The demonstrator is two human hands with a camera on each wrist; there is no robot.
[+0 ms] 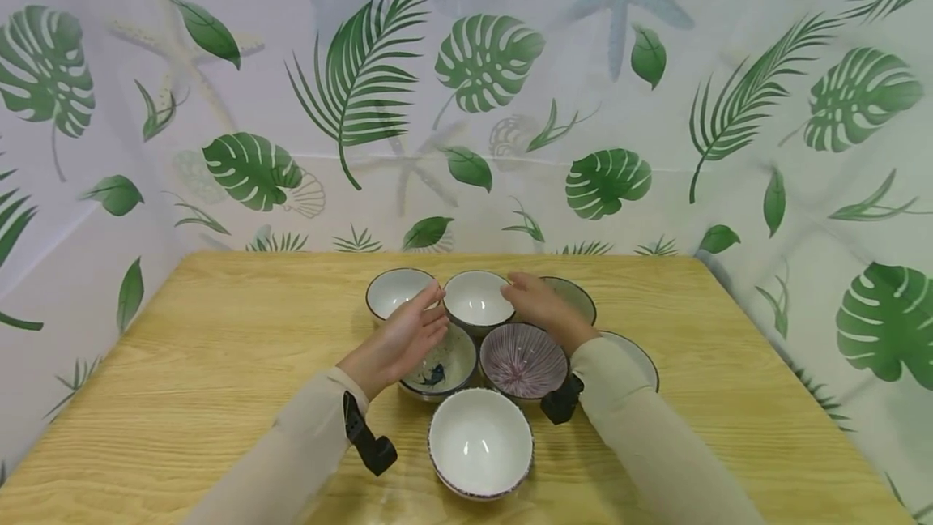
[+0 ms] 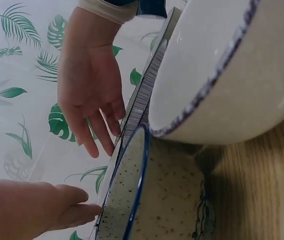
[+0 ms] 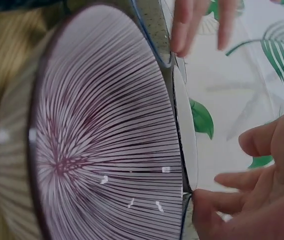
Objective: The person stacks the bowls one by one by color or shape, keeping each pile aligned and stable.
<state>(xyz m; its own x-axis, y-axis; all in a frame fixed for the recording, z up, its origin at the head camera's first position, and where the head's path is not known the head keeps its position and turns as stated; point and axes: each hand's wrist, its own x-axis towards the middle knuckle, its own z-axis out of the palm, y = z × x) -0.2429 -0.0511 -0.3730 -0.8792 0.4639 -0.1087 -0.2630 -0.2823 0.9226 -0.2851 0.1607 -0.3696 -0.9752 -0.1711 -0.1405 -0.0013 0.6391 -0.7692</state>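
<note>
My left hand [image 1: 404, 340] hovers over the speckled bowl with a blue motif [image 1: 455, 355], palm turned inward and fingers extended near the back left white bowl [image 1: 394, 292]. Across from it, my right hand [image 1: 541, 304] has its fingertips at the right rim of the back middle white bowl [image 1: 477, 298]. That hand partly covers a grey-green bowl [image 1: 579, 298]. Below it sits a purple-striped bowl [image 1: 521, 359], large in the right wrist view. In that view, the fingers of the right hand [image 3: 261, 185] are loosely bent. Neither hand holds anything.
Closest to me stands a white bowl with a mottled purple rim [image 1: 481, 444]. Another pale bowl [image 1: 641, 359] lies partly hidden under my right sleeve. The bowls cluster on a wooden table [image 1: 219, 347], with a leaf-print cloth [image 1: 394, 209] hanging behind its back edge.
</note>
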